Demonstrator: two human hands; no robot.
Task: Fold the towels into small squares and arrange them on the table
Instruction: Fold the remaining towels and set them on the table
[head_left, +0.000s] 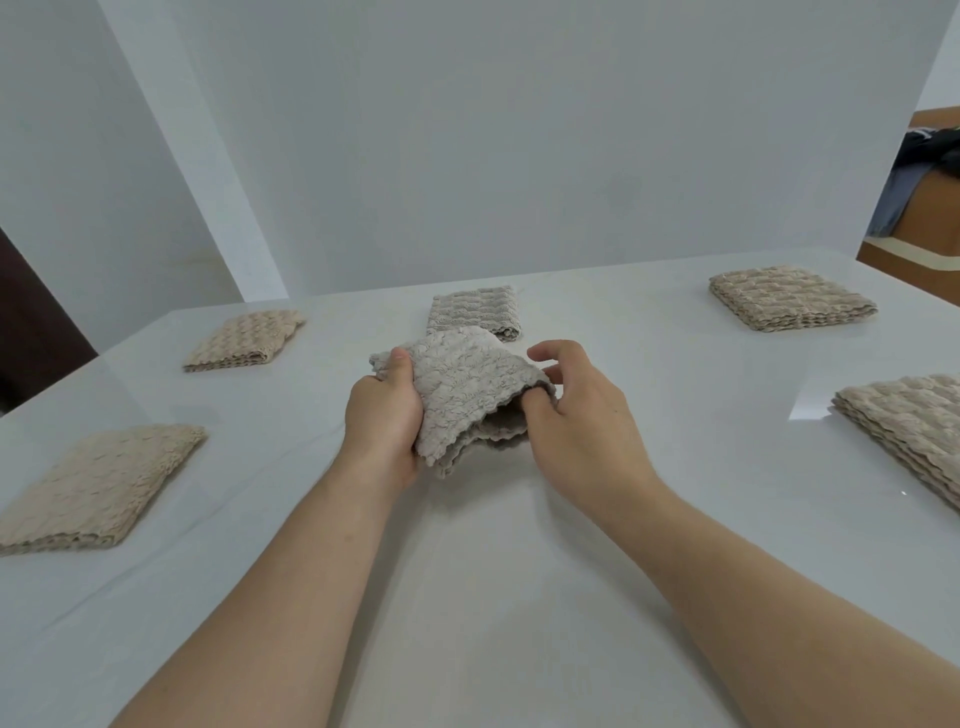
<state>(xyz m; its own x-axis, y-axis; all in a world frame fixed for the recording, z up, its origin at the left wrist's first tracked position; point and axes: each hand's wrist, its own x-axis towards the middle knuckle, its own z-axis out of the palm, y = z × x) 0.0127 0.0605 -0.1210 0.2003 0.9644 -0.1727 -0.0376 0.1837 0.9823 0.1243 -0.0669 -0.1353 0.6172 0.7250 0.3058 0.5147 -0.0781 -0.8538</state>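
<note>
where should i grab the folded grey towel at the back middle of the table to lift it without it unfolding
Take the grey towel by its near right corner, coming from the front, where the stacked layer edges show. Pinching all layers together there should keep the fold closed.

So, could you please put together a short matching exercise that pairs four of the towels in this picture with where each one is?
Things:
1. grey towel in the hands
2. folded grey towel
3. near-left beige towel
4. far-right beige towel

Places:
A. flat at the table's far right corner
B. held above the table centre between the left hand and the right hand
C. flat at the near left edge
D. flat just beyond the hands, at the far centre

Pairs: 1-B, 2-D, 3-C, 4-A
</note>
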